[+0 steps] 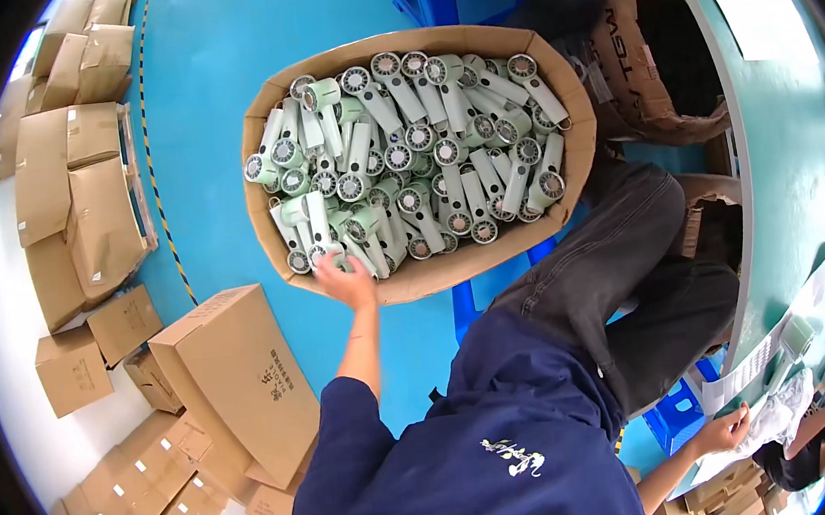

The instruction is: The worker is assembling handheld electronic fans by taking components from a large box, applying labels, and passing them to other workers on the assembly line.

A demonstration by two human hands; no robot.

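Observation:
A large oval-bulged cardboard box (415,289) is filled with many pale green and white handheld fans (419,137), piled with their round grilles facing different ways. My left hand (348,285) reaches over the near left rim of this box, fingers apart, at the fans by that corner. Its fingertips touch or nearly touch a fan there; no firm hold shows. Far to the right, my right hand (722,432) is at the edge of the green-topped table (775,196), beside crumpled clear plastic (781,414). Its fingers look loosely stretched, with nothing visible in them.
Blue stools (677,418) stand under the table and beneath the box. Stacked cartons (85,217) line the left behind a striped floor line. A big carton (247,380) stands at lower left. Another open box (646,60) is at upper right. A co-worker (812,453) sits at lower right.

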